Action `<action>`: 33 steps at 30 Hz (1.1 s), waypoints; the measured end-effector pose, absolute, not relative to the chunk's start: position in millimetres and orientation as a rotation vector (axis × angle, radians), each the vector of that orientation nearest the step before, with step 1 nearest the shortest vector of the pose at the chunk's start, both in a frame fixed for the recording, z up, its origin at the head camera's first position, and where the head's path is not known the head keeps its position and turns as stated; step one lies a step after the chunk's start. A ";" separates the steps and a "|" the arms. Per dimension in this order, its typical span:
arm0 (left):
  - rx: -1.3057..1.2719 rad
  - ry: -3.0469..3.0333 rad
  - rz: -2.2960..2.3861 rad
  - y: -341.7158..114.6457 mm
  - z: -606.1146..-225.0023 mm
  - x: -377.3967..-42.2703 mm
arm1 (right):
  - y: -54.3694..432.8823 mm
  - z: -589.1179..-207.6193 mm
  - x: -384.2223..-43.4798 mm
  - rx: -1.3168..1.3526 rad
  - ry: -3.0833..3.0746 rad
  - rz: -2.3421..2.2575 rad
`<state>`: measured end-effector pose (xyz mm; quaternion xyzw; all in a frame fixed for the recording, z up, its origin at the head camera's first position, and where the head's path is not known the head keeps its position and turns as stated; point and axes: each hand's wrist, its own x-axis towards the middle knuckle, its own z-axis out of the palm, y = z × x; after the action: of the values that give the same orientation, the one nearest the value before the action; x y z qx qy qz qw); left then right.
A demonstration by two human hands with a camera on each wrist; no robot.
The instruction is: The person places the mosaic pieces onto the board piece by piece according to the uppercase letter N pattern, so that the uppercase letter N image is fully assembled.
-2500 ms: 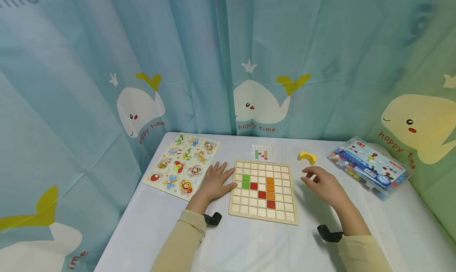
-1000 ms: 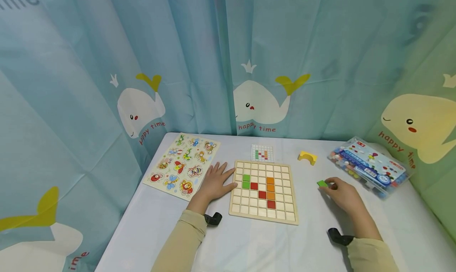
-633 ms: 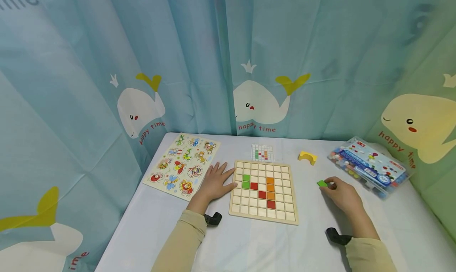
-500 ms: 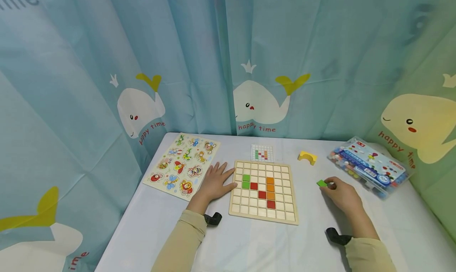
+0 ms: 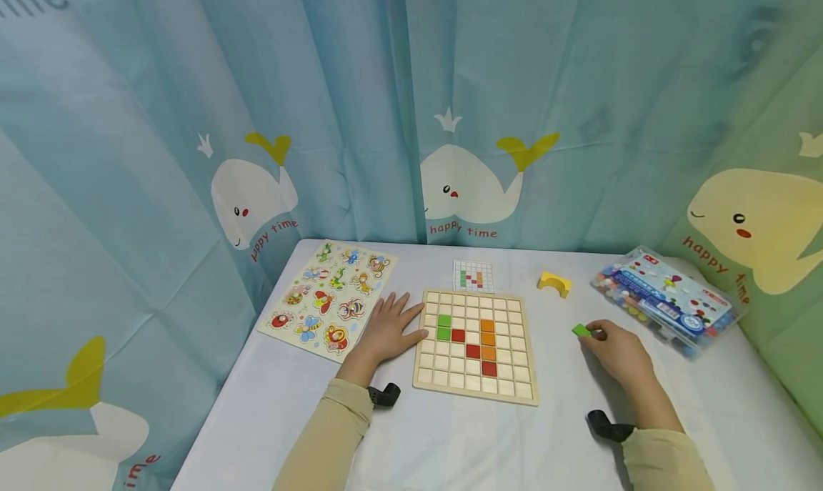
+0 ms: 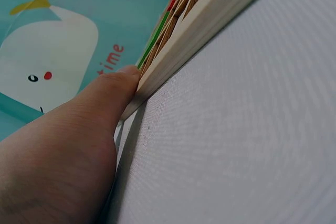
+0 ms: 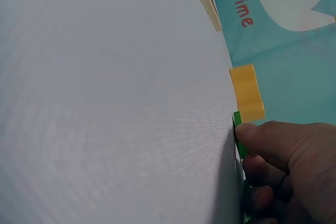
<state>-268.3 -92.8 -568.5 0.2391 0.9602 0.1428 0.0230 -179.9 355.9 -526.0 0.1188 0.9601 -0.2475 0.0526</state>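
In the head view my left hand [image 5: 386,328] lies with fingers spread between the insect puzzle board [image 5: 329,298] and the wooden grid board [image 5: 472,312]. Its thumb [image 6: 113,90] touches the grid board's left edge in the left wrist view. Green, red and orange tiles sit in some grid squares. To the right of the board, my right hand [image 5: 620,351] pinches a green square tile [image 5: 581,330] between thumb and fingers, low by the table. Below those fingers in the right wrist view, another bit of green shows, mostly hidden.
Behind the grid board lies a small pattern card [image 5: 473,276] with coloured squares. A yellow arch block [image 5: 555,284] stands beyond my right hand. Farther right is a clear plastic box [image 5: 669,301] of colourful pieces. A whale-print curtain [image 5: 360,119] hangs behind the table.
Since the earliest frame my right hand has moved right and nearer to me, and a green tile has come into view in its fingers. The left hand stays put.
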 end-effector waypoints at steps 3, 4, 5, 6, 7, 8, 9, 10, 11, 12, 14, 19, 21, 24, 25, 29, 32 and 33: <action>0.742 2.975 0.454 -92.9 -567.9 -268.2 | 354.1 -524.6 -180.1 0.364 2.916 -0.771; 0.745 2.976 0.459 -93.0 -568.2 -268.2 | 353.3 -524.1 -180.1 0.366 2.910 -0.780; 0.745 2.976 0.461 -93.0 -568.4 -268.2 | 352.5 -523.6 -180.4 0.368 2.905 -0.787; 0.746 2.978 0.459 -93.0 -568.7 -268.3 | 351.8 -523.4 -180.7 0.368 2.901 -0.793; 0.746 2.978 0.458 -93.0 -568.9 -268.3 | 351.1 -523.2 -181.1 0.366 2.893 -0.799; 0.745 2.978 0.458 -93.0 -569.0 -268.4 | 350.2 -522.9 -181.4 0.366 2.887 -0.804; 0.744 2.977 0.461 -93.0 -569.2 -268.5 | 349.3 -522.6 -181.7 0.364 2.883 -0.807; 0.742 2.976 0.461 -92.9 -569.3 -268.5 | 348.3 -522.2 -182.1 0.361 2.880 -0.811; 0.740 2.975 0.462 -92.8 -569.1 -268.4 | 347.5 -521.9 -182.5 0.357 2.877 -0.813; 0.739 2.973 0.464 -92.8 -569.0 -268.4 | 346.6 -521.7 -182.9 0.354 2.879 -0.811; 0.738 2.973 0.465 -92.8 -568.9 -268.3 | 344.4 -520.4 -183.3 0.342 2.887 -0.809; 0.739 2.972 0.465 -92.9 -568.1 -268.0 | 337.4 -516.5 -183.1 0.304 2.916 -0.808; 0.738 2.972 0.466 -93.0 -567.5 -267.7 | 333.8 -514.4 -182.8 0.293 2.925 -0.811; 0.741 2.973 0.467 -93.3 -567.4 -267.6 | 328.5 -512.4 -183.1 0.268 2.940 -0.817; 0.741 2.974 0.465 -93.4 -567.2 -267.3 | 326.3 -511.5 -183.1 0.255 2.946 -0.820; 0.747 2.978 0.459 -93.5 -567.8 -267.3 | 317.5 -506.8 -183.6 0.173 2.968 -0.838; 0.746 2.981 0.449 -93.4 -567.5 -267.3 | 309.3 -502.6 -184.5 0.098 2.999 -0.844; 0.747 2.983 0.448 -93.3 -567.4 -267.3 | 306.6 -501.4 -185.1 0.076 3.010 -0.844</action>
<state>-267.3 -93.3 -567.4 0.2404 0.9597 0.1442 0.0172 -185.1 306.6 -501.4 0.0243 0.9626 -0.2699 0.0073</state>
